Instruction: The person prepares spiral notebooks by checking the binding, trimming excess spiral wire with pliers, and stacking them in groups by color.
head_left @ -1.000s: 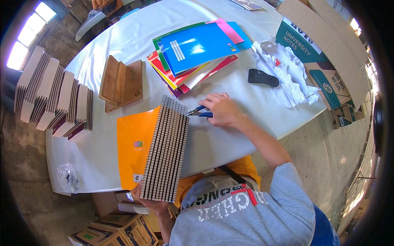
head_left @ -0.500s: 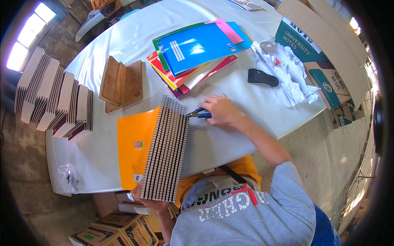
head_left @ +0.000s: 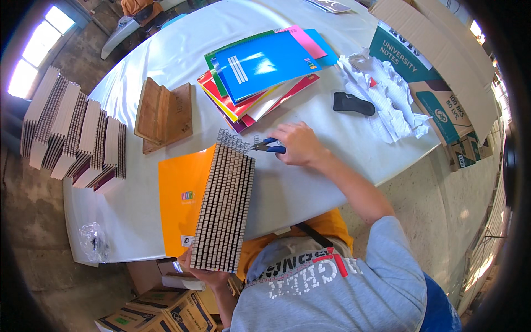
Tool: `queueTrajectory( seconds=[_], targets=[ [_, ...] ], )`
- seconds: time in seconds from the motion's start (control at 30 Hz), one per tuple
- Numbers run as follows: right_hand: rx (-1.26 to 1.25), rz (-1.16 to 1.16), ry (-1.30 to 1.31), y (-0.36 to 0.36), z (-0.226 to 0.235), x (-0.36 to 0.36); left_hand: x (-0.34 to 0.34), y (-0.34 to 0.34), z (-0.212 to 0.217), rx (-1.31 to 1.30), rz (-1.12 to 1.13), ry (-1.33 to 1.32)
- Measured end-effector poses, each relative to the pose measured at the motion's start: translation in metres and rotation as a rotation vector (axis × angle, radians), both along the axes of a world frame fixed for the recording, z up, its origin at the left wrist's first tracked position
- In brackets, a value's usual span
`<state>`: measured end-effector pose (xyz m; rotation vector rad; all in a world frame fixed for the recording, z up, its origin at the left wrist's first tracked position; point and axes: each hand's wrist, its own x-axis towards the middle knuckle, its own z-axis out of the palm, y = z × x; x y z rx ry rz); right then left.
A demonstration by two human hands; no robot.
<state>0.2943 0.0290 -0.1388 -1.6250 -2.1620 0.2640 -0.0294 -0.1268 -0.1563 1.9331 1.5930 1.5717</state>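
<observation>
Notebooks (head_left: 221, 216) stand in a block at the near edge of the counter (head_left: 298, 193), spines facing my camera, an orange cover (head_left: 180, 191) to their left. I see the left hand (head_left: 202, 273) clasping their near end, partly hidden underneath. Well apart from it, the right hand (head_left: 298, 144) is closed around blue pliers (head_left: 276, 149), whose tips sit just beside the wire coils (head_left: 232, 141) at the far end; I cannot make out whether they touch.

From my seat, this batch looks partway through: coils run along the spines, yet wire pokes out past the far ends. How many ends are dealt with, I cannot tell.

Farther out, left, is a wooden stand (head_left: 177, 116), with bound stacks (head_left: 72, 130) beyond its left side; whether those are finished or waiting is unclear to me. A coloured pile (head_left: 265, 63) lies farther up, untouched. Off right are a black case (head_left: 352, 104), crumpled paper (head_left: 387, 105) and an open carton (head_left: 442, 52).
</observation>
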Motion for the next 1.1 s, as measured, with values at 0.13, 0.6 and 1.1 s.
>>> queueTrajectory(
  seconds=[0.13, 0.6, 1.1],
  targets=[
    [0.046, 0.039, -0.015, -0.001, -0.004, -0.002, -0.001, 0.002, 0.0, 0.008, 0.013, -0.013],
    [-0.079, 0.072, 0.028, 0.004, -0.014, -0.01, -0.002, 0.0, -0.006, -0.012, -0.008, -0.092],
    [0.062, 0.059, -0.05, 0.006, -0.005, -0.014, 0.006, 0.004, 0.008, 0.055, -0.008, -0.02]
  ],
)
